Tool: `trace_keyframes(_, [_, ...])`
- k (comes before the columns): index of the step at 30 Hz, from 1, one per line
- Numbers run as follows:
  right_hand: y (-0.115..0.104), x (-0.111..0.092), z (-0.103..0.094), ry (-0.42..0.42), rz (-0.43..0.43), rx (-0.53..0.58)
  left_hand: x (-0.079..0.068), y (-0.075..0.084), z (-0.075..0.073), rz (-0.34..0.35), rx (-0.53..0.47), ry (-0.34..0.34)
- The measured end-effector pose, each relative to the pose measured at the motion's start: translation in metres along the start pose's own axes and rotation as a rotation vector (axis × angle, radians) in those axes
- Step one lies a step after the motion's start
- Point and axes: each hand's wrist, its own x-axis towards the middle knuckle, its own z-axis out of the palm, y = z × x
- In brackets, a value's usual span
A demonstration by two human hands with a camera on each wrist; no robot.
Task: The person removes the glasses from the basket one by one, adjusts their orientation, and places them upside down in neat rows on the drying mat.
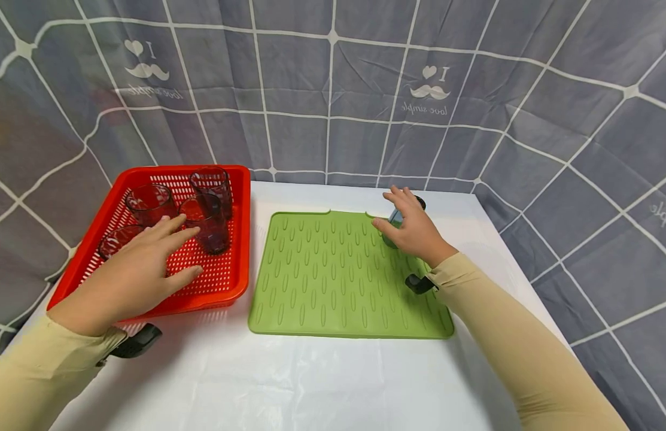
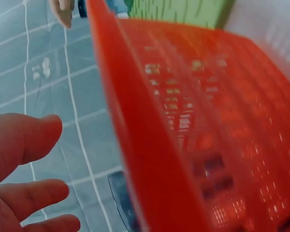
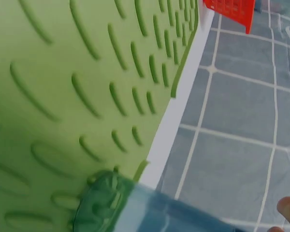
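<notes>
My left hand [image 1: 144,269], fingers spread, hovers over the near left part of a red plastic basket [image 1: 240,239]. In it are several clear drinking glasses, among them a tall glass [image 1: 216,230] just past my fingertips. The left wrist view shows the thumb and fingers holding nothing beside the basket's rim [image 2: 130,125]. My right hand [image 1: 416,230] is over the far right corner of a green ridged mat [image 1: 333,281], fingers extended. Behind it a bluish glass [image 3: 150,212] stands on the mat, partly hidden in the head view; in the right wrist view the fingertips are apart from it.
A white-covered table [image 1: 311,377] carries the basket at left and the mat at centre right. A grey checked curtain [image 1: 295,78] hangs behind the table and along both sides. Each wrist wears a black strap mount, such as the left mount [image 1: 136,341].
</notes>
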Motion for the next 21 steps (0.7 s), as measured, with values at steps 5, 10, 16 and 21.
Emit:
trace_keyframes(5, [-0.008, -0.002, 0.009, -0.042, -0.031, -0.002, -0.006, -0.019, -0.006, -0.015, 0.005, 0.052])
trace_keyframes(10, [-0.017, -0.004, 0.018, -0.089, -0.063, -0.006, -0.011, -0.035, -0.009, -0.050, 0.017, 0.070])
trace_keyframes(16, [-0.027, -0.008, 0.028, -0.160, -0.095, 0.012, -0.016, -0.050, -0.009, -0.098, 0.006, 0.068])
trace_keyframes(21, [-0.037, -0.010, 0.036, -0.210, -0.125, 0.012, -0.018, -0.057, -0.010, -0.111, 0.000, 0.065])
